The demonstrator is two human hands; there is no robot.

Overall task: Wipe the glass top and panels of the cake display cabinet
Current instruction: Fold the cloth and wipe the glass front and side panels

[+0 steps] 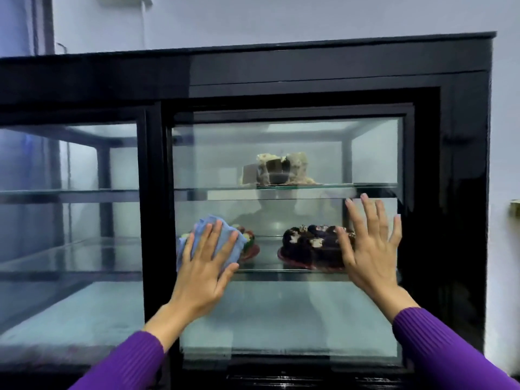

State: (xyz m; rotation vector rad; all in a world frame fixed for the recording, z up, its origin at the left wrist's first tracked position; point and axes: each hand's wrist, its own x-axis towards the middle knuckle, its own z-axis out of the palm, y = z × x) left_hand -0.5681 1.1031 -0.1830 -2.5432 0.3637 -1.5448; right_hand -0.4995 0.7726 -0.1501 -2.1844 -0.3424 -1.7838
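Observation:
A black-framed cake display cabinet fills the view, with two glass panels. My left hand presses a blue cloth flat against the right glass panel, at its lower left, fingers straight. Spread flat, my right hand rests on the same panel near its right edge. Behind the glass a chocolate cake sits on the middle shelf. A pale cut cake stands on the upper shelf. A fruit-topped cake is mostly hidden by the cloth.
The left glass panel shows bare shelves inside. A black frame post separates the two panels. The cabinet's black top edge runs under a pale wall. More wall lies to the right of the cabinet.

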